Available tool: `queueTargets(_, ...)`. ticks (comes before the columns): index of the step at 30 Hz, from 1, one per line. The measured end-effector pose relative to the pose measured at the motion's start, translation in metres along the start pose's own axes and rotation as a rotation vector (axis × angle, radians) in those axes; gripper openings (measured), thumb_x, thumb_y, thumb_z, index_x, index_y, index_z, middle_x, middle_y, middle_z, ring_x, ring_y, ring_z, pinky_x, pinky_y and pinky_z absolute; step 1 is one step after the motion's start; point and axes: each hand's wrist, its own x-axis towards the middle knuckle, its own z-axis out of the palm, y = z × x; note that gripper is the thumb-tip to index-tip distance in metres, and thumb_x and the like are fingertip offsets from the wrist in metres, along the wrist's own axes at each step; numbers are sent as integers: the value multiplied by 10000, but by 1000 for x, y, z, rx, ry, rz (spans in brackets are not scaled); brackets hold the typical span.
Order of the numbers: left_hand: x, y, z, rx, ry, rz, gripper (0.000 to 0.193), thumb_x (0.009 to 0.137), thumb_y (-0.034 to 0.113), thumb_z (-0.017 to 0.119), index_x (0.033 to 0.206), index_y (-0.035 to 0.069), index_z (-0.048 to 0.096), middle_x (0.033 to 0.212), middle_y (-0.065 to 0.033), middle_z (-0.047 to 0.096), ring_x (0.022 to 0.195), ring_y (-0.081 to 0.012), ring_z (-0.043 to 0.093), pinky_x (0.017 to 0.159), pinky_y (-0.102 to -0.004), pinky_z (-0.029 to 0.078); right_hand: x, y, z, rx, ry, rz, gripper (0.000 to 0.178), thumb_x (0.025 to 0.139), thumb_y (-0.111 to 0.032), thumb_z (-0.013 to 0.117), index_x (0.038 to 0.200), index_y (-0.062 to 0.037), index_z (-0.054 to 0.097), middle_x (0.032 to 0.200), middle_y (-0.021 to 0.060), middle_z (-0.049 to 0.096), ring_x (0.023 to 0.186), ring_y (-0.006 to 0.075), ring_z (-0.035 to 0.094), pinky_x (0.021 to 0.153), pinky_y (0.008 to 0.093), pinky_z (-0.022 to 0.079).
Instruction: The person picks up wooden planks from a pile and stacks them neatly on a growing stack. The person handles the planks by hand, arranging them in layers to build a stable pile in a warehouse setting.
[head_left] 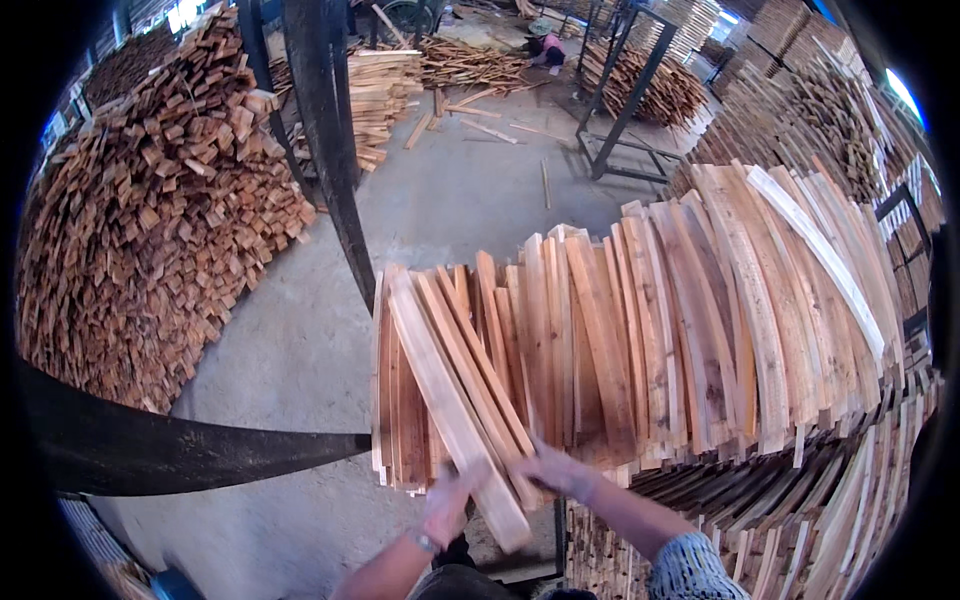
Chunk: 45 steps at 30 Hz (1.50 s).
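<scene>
A pale wooden plank (440,400) lies aslant on a long stack of boards (600,340), its near end jutting out toward me. My left hand (452,503) is at that near end, its fingers closed on the plank's left edge. Two narrower wooden strips (485,385) lie beside the plank on its right. Against their near ends is my right hand (558,472), touching the outer strip. Motion blurs its fingers, so their grip is unclear.
Dark metal posts (325,130) and a bar (200,445) flank the stack on the left. Beyond stands a tall woodpile (150,230). A metal frame (630,100) and a crouching person (547,45) are farther back. More stacked boards (800,500) lie at lower right.
</scene>
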Motion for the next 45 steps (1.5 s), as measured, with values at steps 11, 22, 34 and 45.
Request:
queueTargets(11,-52,-92,22,209,-2,490,446,943,249,602,1335,47,532,1239,-163,616,1095,-301,604,958,-421,508,-128,63,-3,376,-218,355,641,909,-453,677,1321,26,571,1300,86,615,1177,162,574,1011,304,453)
queueTargets(22,-143,-33,75,800,-67,744,369,890,32,568,1256,82,588,1107,-181,610,966,-299,626,863,-370,536,-213,68,42,211,92,-162,628,833,-503,751,1170,17,646,1036,73,693,894,148,639,809,289,524)
queueTargets(34,-300,-34,269,145,-626,481,583,813,16,713,1345,21,475,1141,-69,616,980,-193,588,888,-350,492,-504,83,45,122,712,-711,994,755,-340,837,1515,-50,267,1362,122,523,1232,184,473,1044,321,399)
queueTargets(45,-605,-173,527,340,-1190,931,794,851,367,730,1427,-26,351,1350,-180,470,1172,-290,526,961,-455,478,-913,203,125,-133,1698,-768,982,760,-278,805,1521,-74,219,1257,216,611,1178,289,603,975,361,486)
